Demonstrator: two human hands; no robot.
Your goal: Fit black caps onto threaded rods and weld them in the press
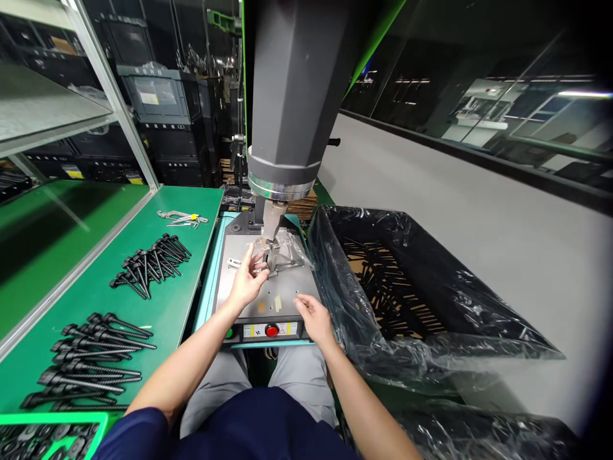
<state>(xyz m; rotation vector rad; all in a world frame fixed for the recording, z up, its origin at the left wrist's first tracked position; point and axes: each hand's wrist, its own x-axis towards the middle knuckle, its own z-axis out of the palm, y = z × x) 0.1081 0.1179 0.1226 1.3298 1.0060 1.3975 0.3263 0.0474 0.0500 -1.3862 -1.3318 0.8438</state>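
A: Far left?
B: Green-rimmed tray [52, 418] of dark round parts, cut off by the frame edge. Beyond it on the green bench [167, 322]: a near group of black rods [96, 345], then a far group of black rods [151, 263], then metal hand tools [182, 218].

A: Centre?
B: Left hand [246, 282] at the metal fixture [271, 259], thumb and fingers spread apart; no grip seen. The fixture stands on the grey plate [230, 291], under the machine's tip [272, 220]. Red button [271, 330] on the near panel.

A: Right hand?
B: Right hand [315, 314] over the plate's near right corner, fingers loosely curled. Cannot tell whether they close on anything. Right of it, a plastic-lined bin [330, 275] with many dark rods [383, 281] inside.

A: Progress?
B: Judged partway through a batch: rods lie on both sides. Bench rods appear yet to be handled, binned ones probably done; direction unconfirmed.

A: Unclear?
B: Whether a rod sits in the fixture: fingers, tip and clear film crowd that spot. Rods in the bin overlap, too tangled to count.
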